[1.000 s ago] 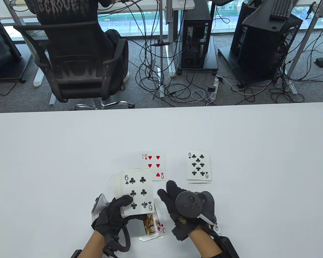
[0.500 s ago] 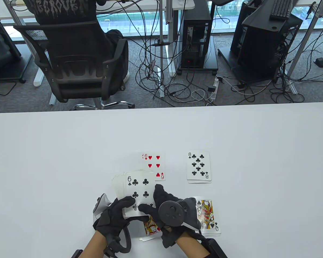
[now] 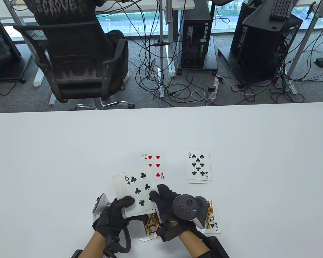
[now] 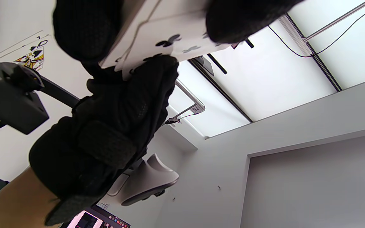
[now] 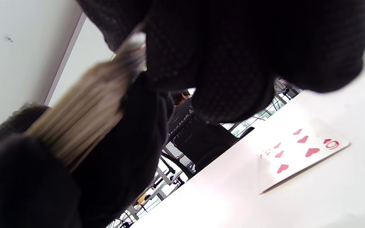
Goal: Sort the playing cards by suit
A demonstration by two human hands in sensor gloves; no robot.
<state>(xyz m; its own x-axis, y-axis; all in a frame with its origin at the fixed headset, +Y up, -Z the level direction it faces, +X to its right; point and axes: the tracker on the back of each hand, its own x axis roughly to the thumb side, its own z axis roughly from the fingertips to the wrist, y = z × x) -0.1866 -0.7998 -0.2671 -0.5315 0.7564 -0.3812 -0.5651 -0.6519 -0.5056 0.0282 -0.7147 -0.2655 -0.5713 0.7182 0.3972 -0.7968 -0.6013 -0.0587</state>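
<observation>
My left hand (image 3: 123,207) grips a face-up deck (image 3: 121,188) just above the table, thumb across its near edge. The six of clubs (image 3: 140,188) lies on top, skewed and slid to the right. My right hand (image 3: 156,197) pinches that card at its lower right corner. In the left wrist view the six of clubs (image 4: 173,38) shows from below, between dark gloved fingers. Four face-up piles lie on the table: six of hearts (image 3: 156,164), eight of clubs (image 3: 199,166), queen of spades (image 3: 214,219), and jack of diamonds (image 3: 150,227), which is partly hidden under my hands.
The white table (image 3: 43,166) stretches wide to the left, right and far side of the piles. Beyond its far edge a person sits in a black office chair (image 3: 75,59), among floor cables and computer towers (image 3: 196,40).
My right hand moved left from the queen of spades pile to the deck and took hold of the six of clubs. That card has turned and slid rightward off the deck.
</observation>
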